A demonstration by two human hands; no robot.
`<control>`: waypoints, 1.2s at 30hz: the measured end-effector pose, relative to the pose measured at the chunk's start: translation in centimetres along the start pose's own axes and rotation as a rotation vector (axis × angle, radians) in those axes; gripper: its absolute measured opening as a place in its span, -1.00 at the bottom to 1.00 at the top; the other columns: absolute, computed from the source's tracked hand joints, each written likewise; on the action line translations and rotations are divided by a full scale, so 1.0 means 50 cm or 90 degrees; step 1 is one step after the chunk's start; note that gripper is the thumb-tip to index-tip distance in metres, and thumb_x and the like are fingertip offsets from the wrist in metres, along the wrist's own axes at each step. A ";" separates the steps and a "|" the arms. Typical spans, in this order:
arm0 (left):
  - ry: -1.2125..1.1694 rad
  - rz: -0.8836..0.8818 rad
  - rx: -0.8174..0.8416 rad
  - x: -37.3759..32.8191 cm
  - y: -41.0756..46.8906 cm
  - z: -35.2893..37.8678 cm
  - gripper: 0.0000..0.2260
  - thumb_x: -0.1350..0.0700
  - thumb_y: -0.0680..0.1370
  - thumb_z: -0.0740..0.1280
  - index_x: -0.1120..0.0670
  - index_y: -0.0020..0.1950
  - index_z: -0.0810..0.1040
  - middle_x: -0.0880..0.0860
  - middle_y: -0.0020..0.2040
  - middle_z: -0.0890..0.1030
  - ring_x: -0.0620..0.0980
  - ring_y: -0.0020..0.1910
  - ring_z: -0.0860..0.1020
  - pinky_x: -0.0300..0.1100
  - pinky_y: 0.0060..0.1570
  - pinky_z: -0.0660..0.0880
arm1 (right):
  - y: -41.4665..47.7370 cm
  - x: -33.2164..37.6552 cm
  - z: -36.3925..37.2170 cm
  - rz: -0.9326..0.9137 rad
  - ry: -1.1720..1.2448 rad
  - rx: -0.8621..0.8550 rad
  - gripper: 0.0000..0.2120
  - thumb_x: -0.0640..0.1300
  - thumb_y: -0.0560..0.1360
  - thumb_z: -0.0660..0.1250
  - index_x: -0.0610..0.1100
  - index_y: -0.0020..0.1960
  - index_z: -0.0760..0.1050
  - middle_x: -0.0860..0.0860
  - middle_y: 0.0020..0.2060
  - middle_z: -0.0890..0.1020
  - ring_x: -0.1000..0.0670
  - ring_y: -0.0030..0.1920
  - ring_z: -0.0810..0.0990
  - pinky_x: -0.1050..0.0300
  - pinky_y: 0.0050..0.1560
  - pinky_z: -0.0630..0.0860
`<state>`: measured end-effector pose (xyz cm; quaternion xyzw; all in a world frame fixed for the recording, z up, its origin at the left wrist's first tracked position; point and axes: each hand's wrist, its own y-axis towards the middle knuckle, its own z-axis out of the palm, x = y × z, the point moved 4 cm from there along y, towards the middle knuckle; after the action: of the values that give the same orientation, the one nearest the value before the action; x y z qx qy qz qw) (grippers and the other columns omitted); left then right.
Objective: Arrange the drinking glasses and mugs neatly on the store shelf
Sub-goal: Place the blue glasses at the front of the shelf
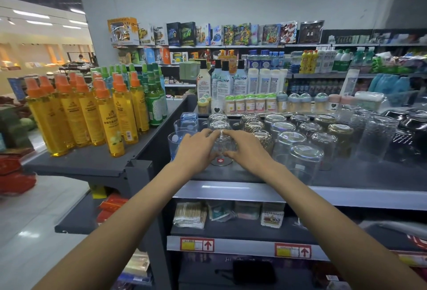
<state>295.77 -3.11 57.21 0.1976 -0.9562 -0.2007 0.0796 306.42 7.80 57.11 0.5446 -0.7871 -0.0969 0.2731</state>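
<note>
A clear drinking glass [221, 149] stands upside down near the front edge of the dark top shelf [346, 176]. My left hand [196, 149] grips its left side and my right hand [247, 149] grips its right side, fingers curled over its base. Behind it are two more clear upturned glasses [219, 123]. To the right stand rows of upturned glasses, some clear [302, 162], some gold-tinted [263, 138]. Blue tumblers [188, 123] stand to the left.
Yellow and green spray bottles [115, 118] fill the neighbouring shelf on the left. Small jars [254, 103] and lotion bottles [221, 82] line the back. Black trays [411, 125] sit at far right. Lower shelves hold cotton swabs [189, 214] and price tags.
</note>
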 end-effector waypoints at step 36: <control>-0.686 -0.203 -0.254 0.201 -0.184 -0.106 -0.83 0.02 0.48 0.57 0.04 -0.26 0.69 0.01 -0.18 0.68 -0.12 -0.11 0.65 -0.24 -0.13 0.55 | -0.108 0.193 0.081 0.160 0.372 -0.248 -0.48 0.21 0.52 0.42 0.13 0.43 0.44 0.08 0.31 0.50 0.05 0.27 0.55 -0.03 0.28 0.56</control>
<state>291.05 -16.81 58.93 0.1903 -0.7639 -0.4583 -0.4126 306.11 -3.68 54.46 0.3860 -0.7038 -0.0509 0.5942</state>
